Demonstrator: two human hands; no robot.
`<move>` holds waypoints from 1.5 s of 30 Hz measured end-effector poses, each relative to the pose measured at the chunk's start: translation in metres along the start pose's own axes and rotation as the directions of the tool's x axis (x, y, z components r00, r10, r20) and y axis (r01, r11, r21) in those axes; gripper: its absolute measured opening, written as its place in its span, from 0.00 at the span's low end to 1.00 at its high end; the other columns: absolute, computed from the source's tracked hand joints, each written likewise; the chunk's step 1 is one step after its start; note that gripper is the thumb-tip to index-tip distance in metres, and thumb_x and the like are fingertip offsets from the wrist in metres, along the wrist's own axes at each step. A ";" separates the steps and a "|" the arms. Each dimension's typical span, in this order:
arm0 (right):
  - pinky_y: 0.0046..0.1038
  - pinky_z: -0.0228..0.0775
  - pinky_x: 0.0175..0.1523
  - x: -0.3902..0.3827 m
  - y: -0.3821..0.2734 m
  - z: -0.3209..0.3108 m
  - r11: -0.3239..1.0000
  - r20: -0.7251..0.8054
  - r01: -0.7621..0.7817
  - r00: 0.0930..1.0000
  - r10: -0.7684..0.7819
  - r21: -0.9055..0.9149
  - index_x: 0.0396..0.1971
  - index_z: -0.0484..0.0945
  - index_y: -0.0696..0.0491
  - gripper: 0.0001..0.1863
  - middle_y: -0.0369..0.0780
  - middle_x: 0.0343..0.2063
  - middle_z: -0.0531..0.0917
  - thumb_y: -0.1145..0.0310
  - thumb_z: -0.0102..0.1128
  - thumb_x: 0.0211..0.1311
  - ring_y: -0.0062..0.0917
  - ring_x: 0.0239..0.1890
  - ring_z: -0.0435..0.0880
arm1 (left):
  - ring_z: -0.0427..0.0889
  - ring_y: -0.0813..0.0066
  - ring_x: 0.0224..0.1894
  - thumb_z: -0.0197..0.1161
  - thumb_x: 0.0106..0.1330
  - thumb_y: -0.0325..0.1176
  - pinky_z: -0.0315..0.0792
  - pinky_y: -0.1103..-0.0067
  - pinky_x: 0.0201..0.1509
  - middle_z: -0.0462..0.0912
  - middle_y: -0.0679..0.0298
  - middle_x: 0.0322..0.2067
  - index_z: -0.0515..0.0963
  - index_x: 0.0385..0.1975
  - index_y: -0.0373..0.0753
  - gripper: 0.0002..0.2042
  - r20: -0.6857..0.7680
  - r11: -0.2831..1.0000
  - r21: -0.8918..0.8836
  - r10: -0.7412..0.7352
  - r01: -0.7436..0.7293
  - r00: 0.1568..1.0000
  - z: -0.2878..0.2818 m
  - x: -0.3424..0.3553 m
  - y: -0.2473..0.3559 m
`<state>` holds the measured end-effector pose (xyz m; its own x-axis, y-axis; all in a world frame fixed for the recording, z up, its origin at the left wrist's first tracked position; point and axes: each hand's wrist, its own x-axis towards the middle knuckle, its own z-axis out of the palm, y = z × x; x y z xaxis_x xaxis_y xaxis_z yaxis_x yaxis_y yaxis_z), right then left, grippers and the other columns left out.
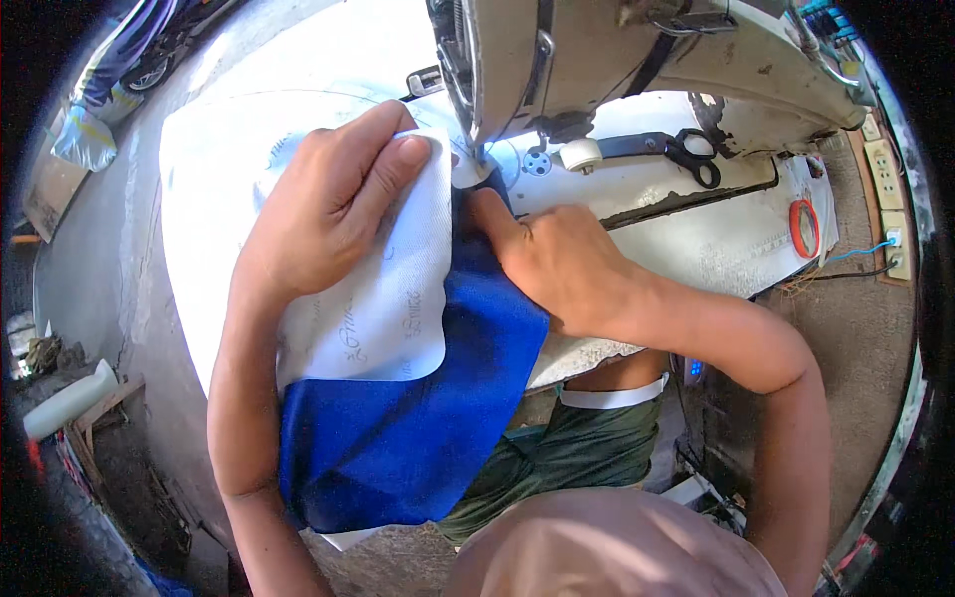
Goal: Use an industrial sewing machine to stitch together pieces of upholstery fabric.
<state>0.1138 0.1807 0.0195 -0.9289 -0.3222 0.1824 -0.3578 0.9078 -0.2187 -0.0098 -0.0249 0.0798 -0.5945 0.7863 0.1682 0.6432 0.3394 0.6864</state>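
My left hand [333, 204] is closed on the upper edge of a white sheet [398, 328], thumb on top; the sheet has faint print and a rounded corner. Under and beside it lies a piece of blue cloth [398, 448], draping over the table's near edge toward my lap. My right hand [562, 259] is closed on the blue cloth close to the needle area, one finger reaching toward it and the others curled. Above both hands stands a sewing machine [617, 60], worn and off-white. The needle tip is hard to make out.
On the white table [199, 199], right of the needle, lie black-handled scissors [693, 159] and a white spool [580, 154]. A red ring [803, 229] sits at the right end, near a wall socket strip [885, 179] with cables. A white roll [70, 400] is at lower left.
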 end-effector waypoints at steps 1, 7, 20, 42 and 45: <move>0.36 0.70 0.22 0.002 0.000 -0.001 1.000 0.037 0.004 0.999 -0.005 0.027 0.50 0.74 0.59 0.14 0.42 0.22 0.86 0.70 0.58 0.68 0.36 0.15 0.80 | 0.75 0.65 0.24 0.53 0.85 0.41 0.73 0.72 0.36 0.80 0.56 0.27 0.77 0.36 0.36 0.17 0.036 1.000 0.010 0.002 -0.002 0.999 -0.001 0.001 0.002; 0.38 0.71 0.22 -0.006 -0.008 0.008 0.993 -0.030 0.109 0.994 -0.108 0.050 0.49 0.75 0.62 0.16 0.50 0.34 0.88 0.69 0.58 0.66 0.39 0.17 0.79 | 0.74 0.63 0.30 0.57 0.80 0.37 0.70 0.69 0.40 0.78 0.57 0.30 0.79 0.40 0.32 0.13 0.162 0.973 0.229 -0.030 -0.008 0.986 0.006 -0.003 0.021; 0.39 0.73 0.25 -0.035 -0.009 0.001 0.952 0.106 0.232 0.961 -0.256 0.199 0.45 0.81 0.65 0.16 0.57 0.42 0.87 0.70 0.60 0.62 0.40 0.17 0.81 | 0.73 0.58 0.36 0.59 0.76 0.30 0.69 0.66 0.45 0.76 0.56 0.33 0.81 0.55 0.32 0.14 0.056 0.978 0.205 -0.032 0.019 0.998 0.065 -0.034 0.031; 0.38 0.78 0.41 0.043 0.061 0.012 0.783 -0.197 -0.160 0.920 0.340 0.601 0.34 0.87 0.58 0.11 0.49 0.38 0.91 0.64 0.67 0.60 0.47 0.34 0.88 | 0.78 0.61 0.61 0.63 0.73 0.36 0.64 0.64 0.68 0.86 0.58 0.59 0.74 0.42 0.39 0.08 -0.060 0.827 0.551 0.176 -0.114 0.983 0.091 -0.051 0.031; 0.36 0.78 0.40 0.044 0.061 0.016 0.823 -0.206 -0.170 0.923 0.326 0.541 0.35 0.87 0.57 0.10 0.46 0.36 0.91 0.66 0.67 0.60 0.43 0.32 0.86 | 0.77 0.62 0.67 0.63 0.73 0.35 0.60 0.61 0.74 0.85 0.59 0.62 0.74 0.43 0.39 0.08 -0.029 0.804 0.579 0.182 -0.132 0.983 0.089 -0.049 0.033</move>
<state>0.0495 0.2179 -0.0008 -0.9540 0.0539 0.2948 -0.1885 0.6568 -0.7301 0.0835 -0.0066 0.0312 -0.4813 0.8195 0.3111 0.8753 0.4684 0.1201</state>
